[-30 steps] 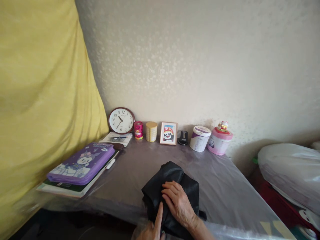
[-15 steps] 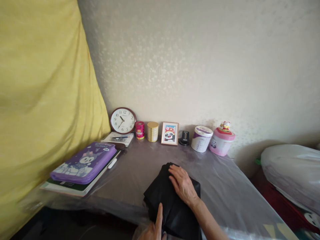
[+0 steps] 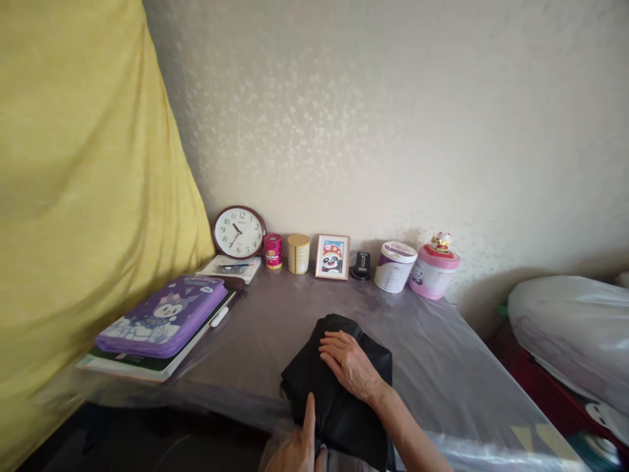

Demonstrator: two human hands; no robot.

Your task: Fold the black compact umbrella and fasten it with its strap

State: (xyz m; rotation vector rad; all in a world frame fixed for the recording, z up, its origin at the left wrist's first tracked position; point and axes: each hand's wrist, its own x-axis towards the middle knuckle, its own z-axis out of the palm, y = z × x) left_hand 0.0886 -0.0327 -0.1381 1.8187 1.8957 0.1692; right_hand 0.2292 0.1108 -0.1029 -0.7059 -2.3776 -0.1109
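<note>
Folded black cloth (image 3: 339, 387) lies at the near edge of the bench (image 3: 432, 367), its long axis running from the near edge away toward the wall, slightly tilted right.

Right hand (image 3: 350, 364) rests flat on the cloth's far half, fingers spread and pointing left across it, palm down; pressing, not gripping.

Left hand (image 3: 299, 446) sits at the bottom of the frame, mostly cut off. Index finger (image 3: 309, 416) extended, tip on the cloth's near left fold; the other fingers curled, holding nothing visible. Both hands touch the cloth; the right covers more of it.

Bench under clear plastic sheet. Left: purple case (image 3: 164, 318) on a book. Along the wall: clock (image 3: 238, 231), tins, framed panda picture (image 3: 332, 257), white tub (image 3: 394, 266), pink tub (image 3: 434, 272).
</note>
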